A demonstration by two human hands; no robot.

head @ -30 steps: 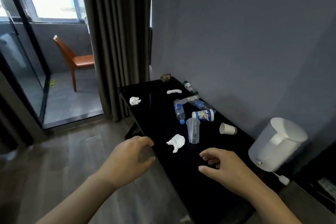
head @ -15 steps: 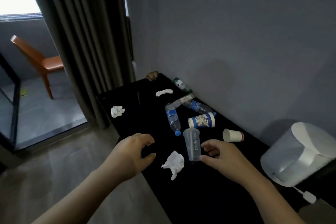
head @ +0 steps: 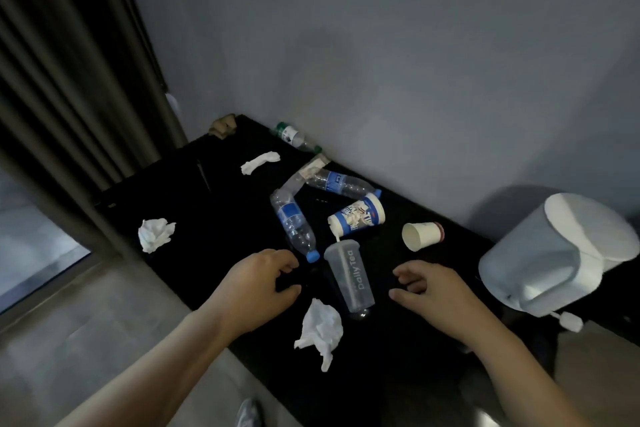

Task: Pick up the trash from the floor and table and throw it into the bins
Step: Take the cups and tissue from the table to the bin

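Trash lies scattered on a black table (head: 214,218). A clear plastic cup (head: 349,276) marked "Daily Tea" stands between my hands. My left hand (head: 258,284) hovers just left of it with loosely curled fingers, holding nothing. My right hand (head: 434,291) hovers just right of it, also curled loosely and apart from the cup. A crumpled tissue (head: 320,331) lies below the cup. Behind it lie a blue-capped bottle (head: 293,224), a second bottle (head: 337,182), a white printed cup (head: 358,217) on its side and a paper cup (head: 420,236).
A white bin (head: 554,253) with a swing lid stands at the table's right end. More tissues (head: 156,234) (head: 259,163) and a green-labelled bottle (head: 292,136) lie farther back. Dark curtains (head: 62,80) hang at the left; the grey wall (head: 415,62) runs behind the table.
The view has swung down and closer to the table. My right hand has drawn a little to the right of the clear cup; my left hand has moved in toward its left side.
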